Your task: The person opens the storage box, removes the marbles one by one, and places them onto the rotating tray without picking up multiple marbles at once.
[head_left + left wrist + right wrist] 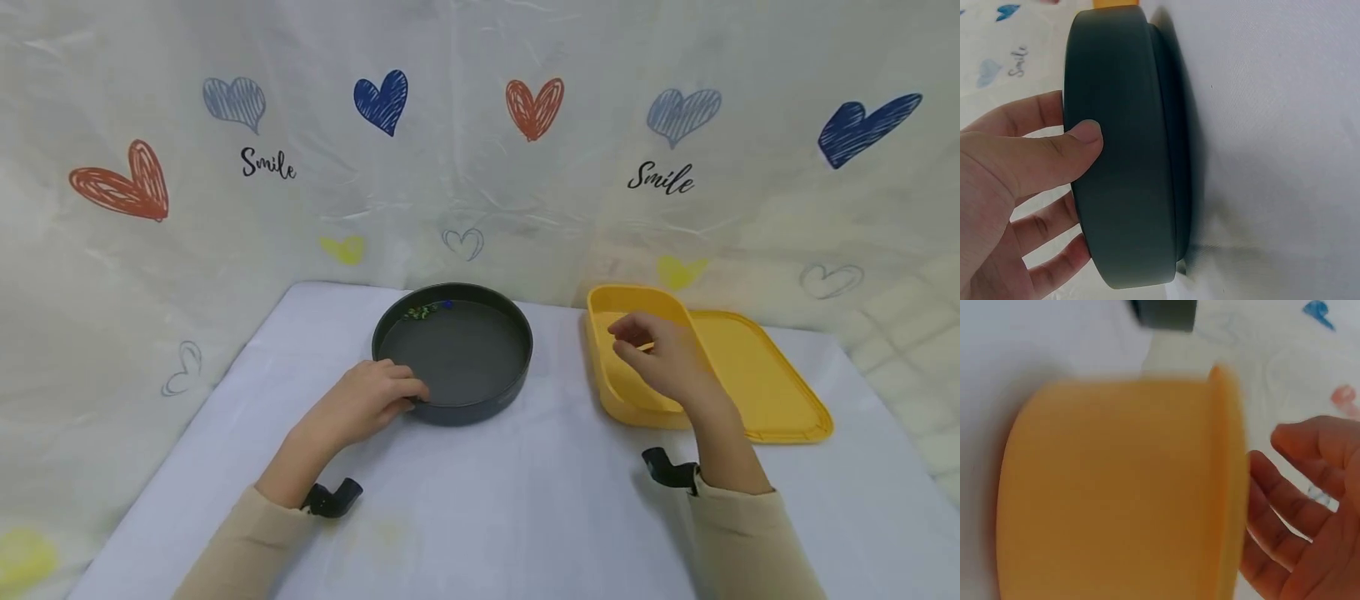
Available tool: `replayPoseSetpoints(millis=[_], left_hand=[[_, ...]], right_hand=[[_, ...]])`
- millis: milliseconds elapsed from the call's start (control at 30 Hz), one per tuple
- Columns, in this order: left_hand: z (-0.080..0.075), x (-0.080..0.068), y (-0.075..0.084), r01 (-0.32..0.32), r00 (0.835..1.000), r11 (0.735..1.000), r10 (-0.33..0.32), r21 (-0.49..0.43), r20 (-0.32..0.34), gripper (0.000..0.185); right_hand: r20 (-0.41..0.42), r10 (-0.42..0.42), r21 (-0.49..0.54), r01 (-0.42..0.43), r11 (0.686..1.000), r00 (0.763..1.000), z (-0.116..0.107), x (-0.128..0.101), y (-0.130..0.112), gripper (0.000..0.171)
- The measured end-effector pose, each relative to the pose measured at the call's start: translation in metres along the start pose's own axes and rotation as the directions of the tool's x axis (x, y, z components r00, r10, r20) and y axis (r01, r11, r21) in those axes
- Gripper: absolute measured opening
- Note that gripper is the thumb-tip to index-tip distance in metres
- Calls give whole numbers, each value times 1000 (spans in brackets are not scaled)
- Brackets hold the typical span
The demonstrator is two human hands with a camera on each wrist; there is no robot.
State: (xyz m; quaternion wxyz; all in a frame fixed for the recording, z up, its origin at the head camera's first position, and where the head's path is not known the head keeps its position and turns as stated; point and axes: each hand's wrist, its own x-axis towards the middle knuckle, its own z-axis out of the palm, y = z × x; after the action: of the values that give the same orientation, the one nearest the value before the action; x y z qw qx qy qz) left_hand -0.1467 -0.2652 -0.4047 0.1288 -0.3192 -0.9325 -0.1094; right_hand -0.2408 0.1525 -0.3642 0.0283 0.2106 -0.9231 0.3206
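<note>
A dark round pan (459, 350) sits on the white-covered table, with a small green sprig (420, 312) and a tiny blue bit (447, 304) inside near its far wall. My left hand (375, 396) grips the pan's near-left rim. In the left wrist view, the thumb (1088, 134) lies on the pan's outer wall while the other fingers reach over the rim. Over the yellow rectangular container (626, 408) hovers my right hand (663, 354). Its thumb and fingers are apart and loosely bent, holding nothing, beside the container's rim in the right wrist view.
To the right of the container lies a flat yellow lid (757, 379), partly overlapped by the container in the head view. Behind the table hangs a pale sheet (465, 192) printed with hearts and lettering. A black band with a protruding piece (333, 498) is on each wrist.
</note>
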Motion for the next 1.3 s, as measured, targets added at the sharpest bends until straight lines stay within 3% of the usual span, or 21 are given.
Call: replayPoseSetpoints(millis=[133,300,633,967,1300], left_hand=[[1,2,0,-5,1000,1000,5,4,2,29],[1,2,0,-12,1000,1000,12,3,-5,30],[-1,-1,1,2,1000,1000,-2,-4,-8,29],[1,-2,1,8,1000,1000,-8,2,-6,30],[0,0,0,9,1000,1000,-9,2,7,30]], right_hand=[[85,80,-128,-69,989,993,-16,-12,20,27],[187,147,-193,-111,975,971,-22,-15,32,33],[375,178,-256,-83,963,910,-15,-16,43,34],[398,194,-265,-90,960,897,-12,-15,49,33],[427,264,-271,-155,950,865,-11,-14,48,29]])
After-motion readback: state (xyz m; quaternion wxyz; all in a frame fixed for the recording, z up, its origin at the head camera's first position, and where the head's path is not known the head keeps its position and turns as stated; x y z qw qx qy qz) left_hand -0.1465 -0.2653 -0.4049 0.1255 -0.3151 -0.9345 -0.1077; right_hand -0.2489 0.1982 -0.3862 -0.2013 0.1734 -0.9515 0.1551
